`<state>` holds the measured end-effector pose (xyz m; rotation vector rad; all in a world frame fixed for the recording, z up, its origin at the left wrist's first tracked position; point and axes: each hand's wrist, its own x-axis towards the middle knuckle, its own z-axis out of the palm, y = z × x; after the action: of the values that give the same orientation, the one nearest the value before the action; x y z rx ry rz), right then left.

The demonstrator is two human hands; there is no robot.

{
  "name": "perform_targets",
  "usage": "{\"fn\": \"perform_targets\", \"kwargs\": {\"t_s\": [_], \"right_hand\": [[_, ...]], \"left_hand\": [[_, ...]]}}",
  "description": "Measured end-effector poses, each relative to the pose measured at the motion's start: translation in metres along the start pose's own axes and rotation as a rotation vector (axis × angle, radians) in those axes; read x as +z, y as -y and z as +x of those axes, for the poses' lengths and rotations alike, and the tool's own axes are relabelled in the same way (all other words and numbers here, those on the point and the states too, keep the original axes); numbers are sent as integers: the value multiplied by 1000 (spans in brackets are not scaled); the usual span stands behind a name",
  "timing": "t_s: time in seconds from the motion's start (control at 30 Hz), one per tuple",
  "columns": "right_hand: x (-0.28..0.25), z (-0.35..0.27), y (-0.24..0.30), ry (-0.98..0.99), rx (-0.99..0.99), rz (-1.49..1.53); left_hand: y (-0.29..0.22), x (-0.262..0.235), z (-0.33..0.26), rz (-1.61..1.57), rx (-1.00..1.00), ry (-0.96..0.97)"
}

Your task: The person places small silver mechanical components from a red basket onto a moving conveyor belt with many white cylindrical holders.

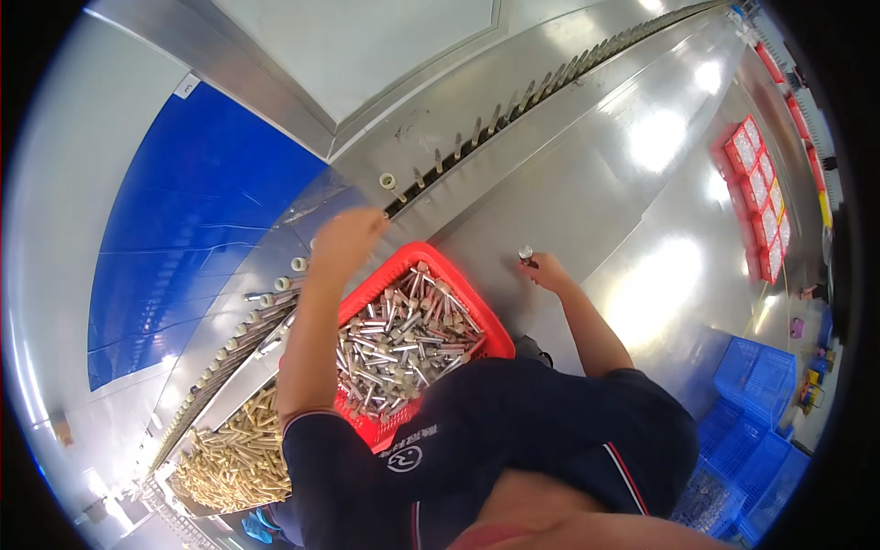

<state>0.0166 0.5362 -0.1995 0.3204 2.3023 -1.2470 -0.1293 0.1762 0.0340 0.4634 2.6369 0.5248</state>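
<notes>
My left hand (353, 240) reaches over the near edge of a line of upright metal pins (475, 133). Motion smears its fingers, so whether they hold anything does not show. A pale ring-shaped cap (388, 181) stands on the line just beyond it. My right hand (547, 272) is closed on a small piece with a shiny round top (525, 252) and a dark lower part, above the steel table. Between my arms, against my body, sits a red plastic basket (500, 337) full of slim silver pieces with beige ends (394, 344).
More pale-capped pieces (240, 328) line the track at left. Below them lies a heap of gold-coloured slim pieces (240, 454). A blue sheet (192, 229) covers the far left. Red trays (763, 240) stand at the right, blue crates (756, 380) at the lower right.
</notes>
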Motion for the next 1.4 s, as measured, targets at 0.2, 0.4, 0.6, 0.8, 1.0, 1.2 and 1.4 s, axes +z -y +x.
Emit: {"fn": "perform_targets", "kwargs": {"t_s": [0.2, 0.4, 0.6, 0.8, 1.0, 1.2, 1.4], "right_hand": [[-1, -9, -17, -20, 33, 33], [12, -2, -23, -16, -101, 2], [-3, -25, 9, 4, 10, 82], [-14, 65, -78, 27, 2, -371], [-20, 82, -69, 15, 46, -454], [-78, 83, 97, -306, -567, -398], [-110, 130, 287, -530, -1479, -647]], "left_hand": [[27, 79, -25, 287, 509, -362], [-20, 33, 79, 229, 365, -630], [-54, 39, 146, 201, 132, -196], [-127, -33, 107, -75, 298, -537], [-75, 95, 3, -374, 204, -300], [10, 193, -71, 30, -281, -370], [-34, 37, 56, 393, 26, -635]]}}
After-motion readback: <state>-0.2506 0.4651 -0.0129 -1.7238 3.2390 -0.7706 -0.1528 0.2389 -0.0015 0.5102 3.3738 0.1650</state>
